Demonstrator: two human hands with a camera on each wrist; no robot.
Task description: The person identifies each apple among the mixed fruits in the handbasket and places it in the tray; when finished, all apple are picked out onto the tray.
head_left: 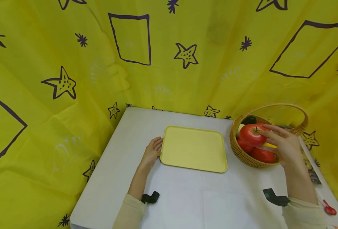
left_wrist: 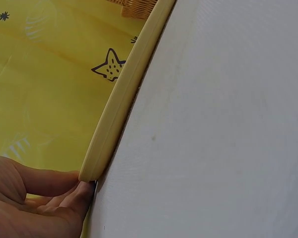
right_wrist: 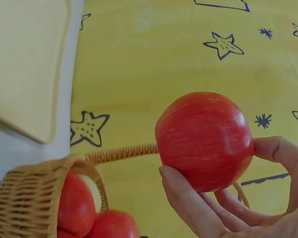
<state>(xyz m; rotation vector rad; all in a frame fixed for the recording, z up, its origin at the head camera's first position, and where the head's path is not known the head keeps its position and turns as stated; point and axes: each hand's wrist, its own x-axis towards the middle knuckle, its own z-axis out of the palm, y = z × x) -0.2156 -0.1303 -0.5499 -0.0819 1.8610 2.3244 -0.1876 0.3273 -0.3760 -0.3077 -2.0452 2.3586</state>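
Observation:
My right hand (head_left: 290,148) holds a red apple (head_left: 252,135) between thumb and fingers, above the wicker basket (head_left: 244,156). In the right wrist view the apple (right_wrist: 206,141) shows pale streaks, and the fingers (right_wrist: 186,201) curve round its underside and side. More red fruit (right_wrist: 111,225) lies inside the basket, along with something dark green (head_left: 249,120) and a bit of yellow. At the left edge of the yellow tray (head_left: 194,149), my left hand (head_left: 152,151) pinches the rim; the left wrist view has its thumb (left_wrist: 49,182) against the tray's corner and a fingertip underneath.
The basket's tall arched handle (head_left: 283,105) rises behind the right hand. A red spoon-like object (head_left: 330,210) lies at the table's right side, near a dark patterned item (head_left: 314,176). A yellow patterned curtain (head_left: 163,86) borders the white table (head_left: 180,197).

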